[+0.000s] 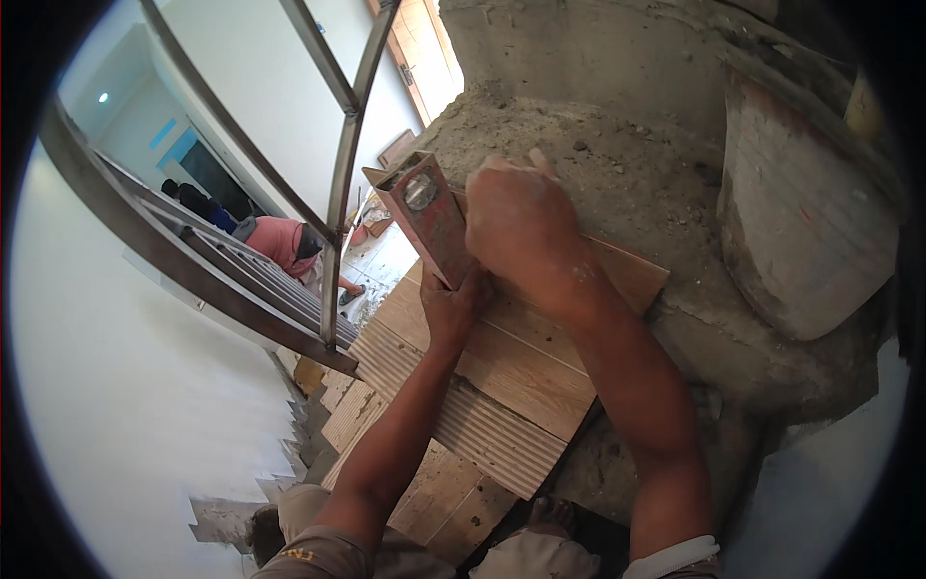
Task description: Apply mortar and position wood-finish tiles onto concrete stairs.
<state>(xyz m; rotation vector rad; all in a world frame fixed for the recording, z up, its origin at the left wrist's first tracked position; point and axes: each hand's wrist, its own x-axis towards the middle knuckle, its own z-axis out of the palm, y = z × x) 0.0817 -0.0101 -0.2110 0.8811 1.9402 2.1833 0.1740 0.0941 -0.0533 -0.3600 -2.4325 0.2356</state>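
Note:
A dusty red spirit level (434,232) with a window near its end slants over the stair tread. Around its lower part are the fingers of my left hand (457,301), closed on it. My right hand (526,217) is bent into a fist just right of the level, above the tread. Its inner side is turned away, so anything in its grip is hidden. Under both hands lie wood-look tiles (526,376), with a ribbed strip (482,429) along the step's front edge.
Left of the stairs runs a metal railing (342,183). Beyond it a person in a pink shirt (280,241) bends over below. Rough cement and rubble (617,164) cover the step behind the tiles. A big grey, cement-stained container (796,212) stands at right. Lower tiled steps (453,502) are near my feet.

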